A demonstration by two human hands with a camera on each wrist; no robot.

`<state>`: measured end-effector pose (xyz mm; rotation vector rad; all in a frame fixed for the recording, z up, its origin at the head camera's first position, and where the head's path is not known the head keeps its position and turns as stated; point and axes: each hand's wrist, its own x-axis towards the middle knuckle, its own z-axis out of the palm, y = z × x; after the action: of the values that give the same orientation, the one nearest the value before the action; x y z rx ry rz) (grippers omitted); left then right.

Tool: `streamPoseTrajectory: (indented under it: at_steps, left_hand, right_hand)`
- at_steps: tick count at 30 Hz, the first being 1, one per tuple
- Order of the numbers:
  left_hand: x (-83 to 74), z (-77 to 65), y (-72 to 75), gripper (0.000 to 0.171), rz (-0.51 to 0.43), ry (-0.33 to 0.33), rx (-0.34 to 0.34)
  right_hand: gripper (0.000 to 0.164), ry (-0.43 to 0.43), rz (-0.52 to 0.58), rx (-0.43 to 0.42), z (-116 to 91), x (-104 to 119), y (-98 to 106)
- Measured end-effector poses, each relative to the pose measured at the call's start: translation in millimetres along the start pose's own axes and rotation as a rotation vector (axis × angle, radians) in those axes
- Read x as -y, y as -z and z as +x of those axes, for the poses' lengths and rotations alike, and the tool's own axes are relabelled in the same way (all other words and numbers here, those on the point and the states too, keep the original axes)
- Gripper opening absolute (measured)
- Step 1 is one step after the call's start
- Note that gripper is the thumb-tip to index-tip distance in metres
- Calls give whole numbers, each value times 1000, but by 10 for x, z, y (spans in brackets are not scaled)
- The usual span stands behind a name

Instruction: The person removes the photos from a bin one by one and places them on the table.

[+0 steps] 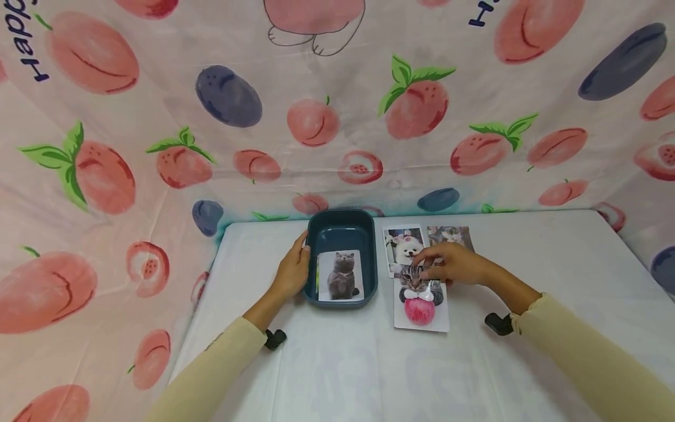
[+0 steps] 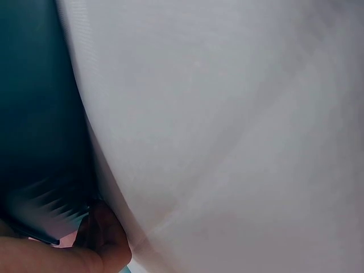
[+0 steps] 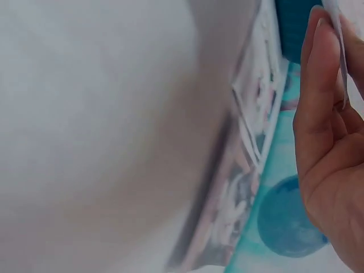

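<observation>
a fruit-print cloth (image 1: 68,170) hangs behind the table (image 1: 538,252) from ten o'clock round to two. the left hand (image 1: 291,272) grips the tray (image 1: 338,234) at its nine o'clock side, thumb and fingers narrow about the wall, though some fingers are hidden. inside, toward six o'clock, lies the grey-cat card (image 1: 344,281), with a sliver of an under card (image 1: 317,281) showing along its nine o'clock edge. just beside the tray, at three o'clock, the dog card (image 1: 406,243) lies on the table. the tabby card (image 1: 420,310) covers that one's six o'clock end; the right hand (image 1: 457,265) pinches its twelve o'clock part between thumb and fingers, and the right wrist view shows the pinched part clear of the table. at three o'clock of the dog card lies the far card (image 1: 448,234), partly hidden by the right hand.
</observation>
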<state>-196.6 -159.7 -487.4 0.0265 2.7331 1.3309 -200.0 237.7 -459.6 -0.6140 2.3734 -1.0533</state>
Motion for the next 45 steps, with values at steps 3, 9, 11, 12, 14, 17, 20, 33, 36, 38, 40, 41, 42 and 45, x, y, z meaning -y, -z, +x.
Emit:
streamPoseTrajectory:
  at_steps: [3,9,11,12,14,17,20,33,36,38,40,41,42,45]
  left_hand:
    - [0,3,-4,52,-1,-3,-5]
    - [12,9,-11,52,4,-8,-7]
    - [20,9,-12,52,6,-7,-7]
    - [24,8,-13,52,6,-8,-7]
    - [29,8,-13,52,5,-10,-10]
    - [38,18,-16,52,4,-16,-14]
    - [42,23,-16,52,4,-18,-13]
    - [47,24,-10,52,2,-12,-7]
    - [45,23,-3,52,3,-6,-5]
    - [45,23,-2,52,2,-6,-3]
    - [45,21,-1,52,0,-4,-2]
    - [46,20,-2,52,-1,-5,-1]
    - [41,16,-1,52,-3,-5,0]
    - [39,14,-4,52,-6,-7,0]
  right_hand:
    - [24,41,-31,-21,-20,-42,-72]
    - [18,90,-105,-94,-17,-94,-194]
    - [17,98,-127,-118,-14,-98,-228]
    - [17,103,-135,-129,-13,-98,-245]
    - [17,121,-148,-149,-11,-101,-275]
    - [18,130,-168,-179,-5,-105,-309]
    - [18,125,-194,-202,7,-115,-331]
    - [23,156,-313,-280,58,-147,-413]
    - [23,123,-313,-276,65,-132,-407]
    - [23,99,-311,-272,66,-131,-398]
    - [24,82,-306,-269,67,-133,-390]
    - [24,79,-307,-268,66,-136,-385]
    - [24,72,-304,-266,65,-140,-381]
    - [25,60,-292,-264,60,-148,-370]
